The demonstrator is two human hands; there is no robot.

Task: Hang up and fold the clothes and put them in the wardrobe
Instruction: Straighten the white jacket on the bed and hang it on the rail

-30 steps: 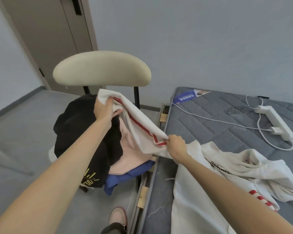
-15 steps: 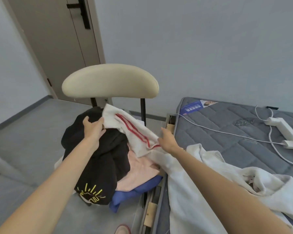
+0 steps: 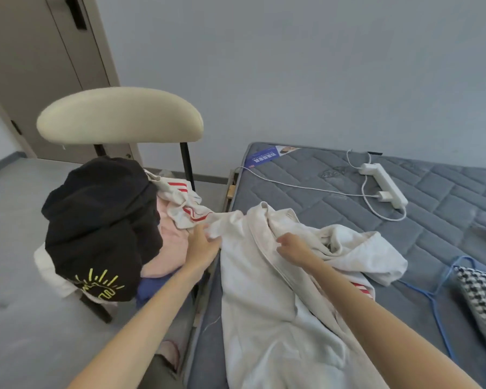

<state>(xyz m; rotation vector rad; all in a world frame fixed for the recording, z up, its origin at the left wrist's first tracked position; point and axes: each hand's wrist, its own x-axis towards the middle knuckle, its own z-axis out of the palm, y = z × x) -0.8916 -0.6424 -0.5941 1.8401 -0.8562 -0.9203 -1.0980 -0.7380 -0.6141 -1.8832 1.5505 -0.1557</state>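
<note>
The hands are apart, both on the white sweatshirt point(image 3: 264, 318). The left hand point(image 3: 204, 244), centre frame, has its fingertips in the cloth where the sleeve joins the body; I cannot tell whether it pinches. The right hand point(image 3: 292, 247), just to its right, is curled round a raised fold near the collar.

At the left of the frame stands a chair point(image 3: 118, 116) heaped with clothes, a black top point(image 3: 96, 214) uppermost and something pink point(image 3: 169, 242) beneath. The sweatshirt's red-striped sleeve point(image 3: 185, 209) trails across onto that heap. Its body lies rumpled along the near edge of the bed point(image 3: 306, 181). Further right are a white power strip point(image 3: 383, 185), a blue hanger point(image 3: 438, 290) and a checked cloth point(image 3: 480, 299).

The sweatshirt looks thick, soft and limp, light enough for two hands but sure to sag and bunch. I'd take it at both shoulder seams so it hangs flat, and draw the sleeve clear of the chair first.
</note>
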